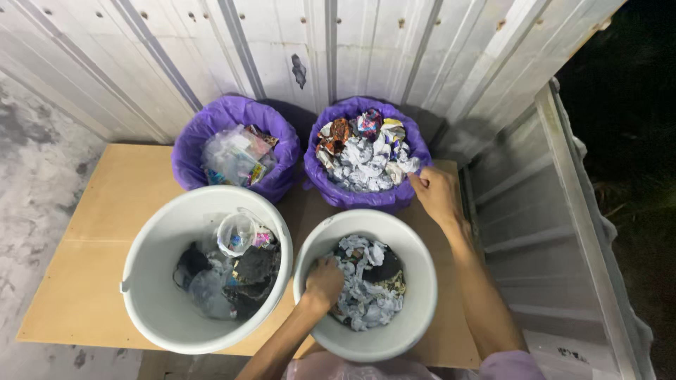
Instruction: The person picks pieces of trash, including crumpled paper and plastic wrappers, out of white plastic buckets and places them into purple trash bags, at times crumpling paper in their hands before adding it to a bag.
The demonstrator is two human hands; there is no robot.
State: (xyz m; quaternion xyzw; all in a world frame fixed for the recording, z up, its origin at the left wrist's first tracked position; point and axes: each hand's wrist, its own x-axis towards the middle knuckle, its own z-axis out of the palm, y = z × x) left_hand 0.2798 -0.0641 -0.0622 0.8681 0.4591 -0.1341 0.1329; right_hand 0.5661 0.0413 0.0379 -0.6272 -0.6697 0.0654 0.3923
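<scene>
My left hand [324, 283] reaches down into the near right white bucket [415, 309] and closes on the crumpled paper [366, 302] that fills it. My right hand [435, 193] is at the right rim of the far right bin lined with a purple bag [366, 199], its fingers pinched on a piece of crumpled paper at the edge of the paper pile [362, 158] inside.
A second white bucket [151, 295] at near left holds plastic wrappers and a clear cup [236, 233]. A second purple-lined bin [211, 130] at far left holds plastic packets. All stand on a tan board [105, 232]. Corrugated metal walls [394, 49] stand behind and at right.
</scene>
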